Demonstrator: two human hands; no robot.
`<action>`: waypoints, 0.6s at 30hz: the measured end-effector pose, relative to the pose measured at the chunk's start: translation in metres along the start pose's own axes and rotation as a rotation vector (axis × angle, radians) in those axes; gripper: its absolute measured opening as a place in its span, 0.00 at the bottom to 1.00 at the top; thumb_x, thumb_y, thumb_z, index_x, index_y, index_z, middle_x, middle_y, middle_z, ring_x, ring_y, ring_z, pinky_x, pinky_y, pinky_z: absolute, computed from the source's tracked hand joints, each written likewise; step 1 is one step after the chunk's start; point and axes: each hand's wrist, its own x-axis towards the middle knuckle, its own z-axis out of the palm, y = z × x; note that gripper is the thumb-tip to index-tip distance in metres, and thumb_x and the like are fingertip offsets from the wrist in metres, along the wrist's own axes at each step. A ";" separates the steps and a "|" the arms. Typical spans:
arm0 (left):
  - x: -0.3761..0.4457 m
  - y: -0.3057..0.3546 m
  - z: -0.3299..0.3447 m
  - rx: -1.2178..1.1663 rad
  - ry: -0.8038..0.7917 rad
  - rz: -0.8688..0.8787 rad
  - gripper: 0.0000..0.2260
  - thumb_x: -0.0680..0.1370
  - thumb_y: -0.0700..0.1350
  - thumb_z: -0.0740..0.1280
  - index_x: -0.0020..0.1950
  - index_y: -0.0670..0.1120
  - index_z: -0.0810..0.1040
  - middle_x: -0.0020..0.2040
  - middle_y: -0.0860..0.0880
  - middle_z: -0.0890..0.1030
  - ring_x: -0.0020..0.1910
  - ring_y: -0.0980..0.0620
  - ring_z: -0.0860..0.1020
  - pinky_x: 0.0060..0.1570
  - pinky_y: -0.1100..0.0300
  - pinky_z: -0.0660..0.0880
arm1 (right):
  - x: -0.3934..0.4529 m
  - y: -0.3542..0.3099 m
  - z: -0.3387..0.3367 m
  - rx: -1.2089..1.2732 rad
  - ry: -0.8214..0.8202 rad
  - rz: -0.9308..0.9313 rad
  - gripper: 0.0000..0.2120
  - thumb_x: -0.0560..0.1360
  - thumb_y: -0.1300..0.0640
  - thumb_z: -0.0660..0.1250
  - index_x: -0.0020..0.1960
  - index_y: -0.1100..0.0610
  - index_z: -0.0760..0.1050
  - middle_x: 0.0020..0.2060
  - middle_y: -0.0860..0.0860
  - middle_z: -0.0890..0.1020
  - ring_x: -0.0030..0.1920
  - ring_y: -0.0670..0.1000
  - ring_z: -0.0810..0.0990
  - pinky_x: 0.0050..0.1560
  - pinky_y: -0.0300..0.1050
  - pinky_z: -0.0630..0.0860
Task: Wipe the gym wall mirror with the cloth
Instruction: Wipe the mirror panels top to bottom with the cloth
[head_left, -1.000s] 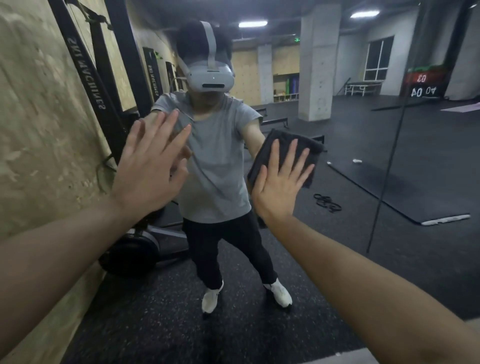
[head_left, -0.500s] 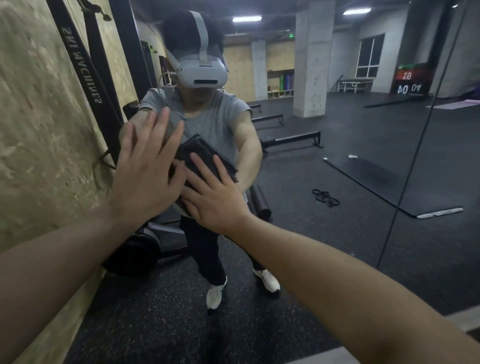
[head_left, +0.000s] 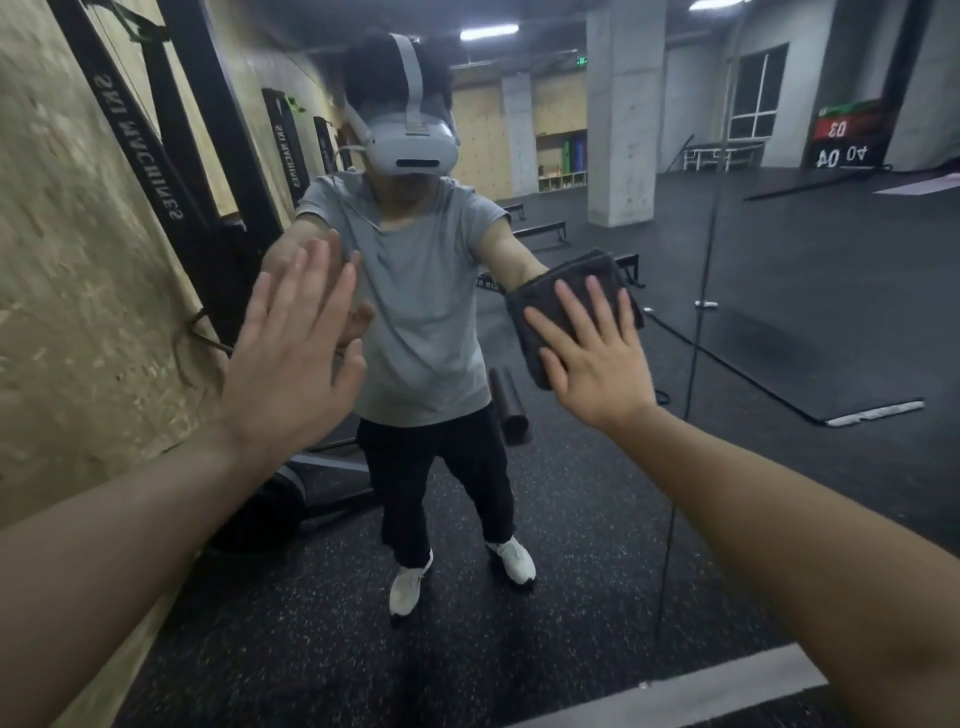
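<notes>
The wall mirror (head_left: 597, 545) fills most of the view and reflects a person in a grey shirt with a headset. A dark grey folded cloth (head_left: 561, 288) lies flat against the glass at centre right. My right hand (head_left: 597, 358) presses on it with fingers spread, covering its lower part. My left hand (head_left: 296, 353) rests flat on the glass to the left, fingers apart, holding nothing. Its reflection meets it fingertip to fingertip.
A rough wooden wall (head_left: 67, 260) runs along the left with a black gym machine frame (head_left: 156, 156) against it. A vertical mirror seam (head_left: 696, 364) lies just right of the cloth. A pale sill (head_left: 691, 691) borders the mirror's bottom edge.
My right hand slid the cloth left until it was beside my left hand, then back to the right and slightly up. My left hand stayed planted on the glass.
</notes>
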 end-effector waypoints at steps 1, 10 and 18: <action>0.006 0.013 0.001 0.001 -0.001 0.004 0.31 0.82 0.51 0.54 0.84 0.44 0.53 0.85 0.42 0.49 0.84 0.46 0.47 0.82 0.46 0.44 | -0.006 0.017 -0.002 0.002 -0.015 0.050 0.27 0.85 0.45 0.53 0.82 0.43 0.52 0.83 0.51 0.51 0.83 0.61 0.47 0.81 0.66 0.44; 0.022 0.076 0.011 -0.027 -0.012 0.023 0.30 0.81 0.52 0.55 0.84 0.48 0.57 0.84 0.45 0.52 0.83 0.46 0.50 0.81 0.42 0.47 | -0.046 0.084 -0.005 0.125 -0.024 0.452 0.28 0.86 0.44 0.50 0.84 0.48 0.51 0.83 0.59 0.52 0.82 0.66 0.47 0.80 0.69 0.47; -0.015 0.041 0.017 -0.043 -0.050 -0.036 0.30 0.81 0.53 0.55 0.83 0.49 0.59 0.84 0.45 0.53 0.83 0.47 0.49 0.80 0.39 0.49 | -0.014 -0.002 0.008 0.321 0.081 0.876 0.30 0.84 0.46 0.44 0.84 0.53 0.49 0.83 0.61 0.49 0.82 0.66 0.45 0.78 0.67 0.41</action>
